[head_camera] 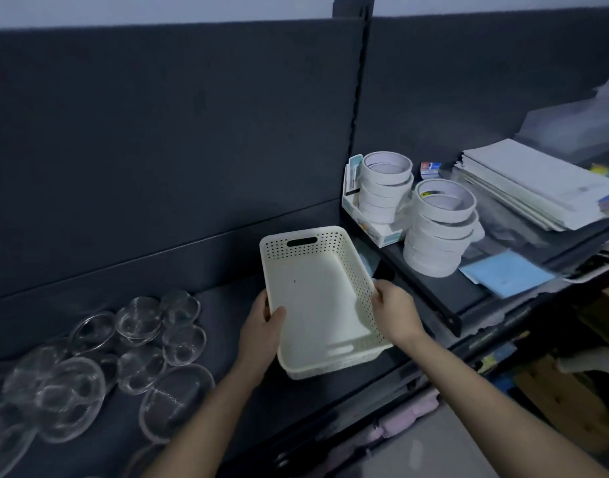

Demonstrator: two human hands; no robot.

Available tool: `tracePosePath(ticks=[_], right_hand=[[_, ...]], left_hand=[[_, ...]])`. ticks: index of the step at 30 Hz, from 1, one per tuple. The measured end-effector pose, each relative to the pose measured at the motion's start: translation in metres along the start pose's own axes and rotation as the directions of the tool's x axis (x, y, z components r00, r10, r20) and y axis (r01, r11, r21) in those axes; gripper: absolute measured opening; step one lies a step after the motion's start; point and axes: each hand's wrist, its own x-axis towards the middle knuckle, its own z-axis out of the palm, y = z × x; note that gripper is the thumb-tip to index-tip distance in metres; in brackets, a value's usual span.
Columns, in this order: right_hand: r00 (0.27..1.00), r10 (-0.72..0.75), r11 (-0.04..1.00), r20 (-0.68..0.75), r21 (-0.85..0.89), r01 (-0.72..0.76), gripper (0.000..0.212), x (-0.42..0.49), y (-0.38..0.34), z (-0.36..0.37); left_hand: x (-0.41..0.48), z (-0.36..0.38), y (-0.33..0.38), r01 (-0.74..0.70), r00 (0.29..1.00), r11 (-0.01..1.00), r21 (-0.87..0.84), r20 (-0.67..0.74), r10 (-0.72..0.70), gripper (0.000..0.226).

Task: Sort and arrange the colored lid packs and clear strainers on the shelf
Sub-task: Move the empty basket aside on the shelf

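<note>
Seen from my head camera: both my hands grip an empty white perforated basket (316, 298) over the right part of the dark shelf (227, 305). My left hand (263, 326) clasps its left wall, thumb hooked inside over the rim and the other fingers hidden behind it. My right hand (396, 313) closes around the right wall, fingers curled over the rim. I cannot tell whether the basket's near end touches the shelf. The clear strainers (89, 367) lie in a loose, overlapping cluster at the near left of the same shelf, well apart from the basket. On a higher shelf to the right stand two stacks of white tape rolls (437, 229), with a pile of papers (530, 181) farther right and a blue sheet (506, 272) just beside the nearer stack.
</note>
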Motion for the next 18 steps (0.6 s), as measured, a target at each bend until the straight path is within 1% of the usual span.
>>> tracePosePath(ticks=[3, 5, 7, 9, 10, 12, 13, 14, 17, 18], right_hand=[[0.996, -0.043, 0.998, 0.075, -0.040, 0.046, 0.020, 0.006, 0.007, -0.001], [0.993, -0.072, 0.995, 0.098, -0.060, 0.078, 0.016, 0.008, 0.009, -0.001], [0.987, -0.143, 0.988, 0.078, -0.041, 0.147, 0.013, 0.007, 0.009, 0.002], [0.972, -0.228, 0.972, 0.055, -0.042, 0.230, 0.016, 0.004, 0.009, 0.004], [0.958, -0.281, 0.956, 0.057, -0.068, 0.284, 0.023, 0.003, 0.010, 0.006], [0.924, -0.368, 0.909, 0.104, -0.170, 0.381, 0.035, -0.001, 0.010, 0.006], [0.900, -0.417, 0.874, 0.131, -0.213, 0.436, 0.036, -0.004, 0.009, 0.006], [0.877, -0.458, 0.844, 0.144, -0.238, 0.480, 0.034, -0.006, 0.009, 0.008], [0.854, -0.495, 0.785, 0.157, -0.342, 0.518, 0.023, -0.009, 0.008, 0.008], [0.841, -0.503, 0.767, 0.196, -0.348, 0.540, 0.022, -0.010, 0.007, 0.007]], left_hand=[[-0.007, 0.014, -0.004, 0.002, 0.998, 1.000, -0.009, -0.061, -0.002, 0.037], [-0.011, 0.021, -0.005, 0.010, 0.994, 1.000, 0.022, -0.110, -0.008, 0.037], [-0.013, 0.024, -0.008, 0.019, 0.985, 0.999, 0.049, -0.171, -0.011, 0.038], [-0.016, 0.025, -0.010, 0.015, 0.979, 0.999, 0.049, -0.205, -0.005, 0.038], [-0.018, 0.025, -0.009, 0.010, 0.978, 0.999, 0.049, -0.209, 0.001, 0.037], [-0.019, 0.025, -0.008, 0.006, 0.979, 0.999, 0.045, -0.205, 0.003, 0.033], [-0.018, 0.025, -0.007, 0.006, 0.980, 0.999, 0.039, -0.201, 0.002, 0.031], [-0.016, 0.024, -0.007, 0.011, 0.981, 1.000, 0.029, -0.195, -0.005, 0.031], [-0.009, 0.025, -0.006, 0.030, 0.988, 0.999, -0.019, -0.148, -0.033, 0.031], [-0.007, 0.027, -0.005, 0.034, 0.992, 0.998, -0.048, -0.117, -0.039, 0.031]])
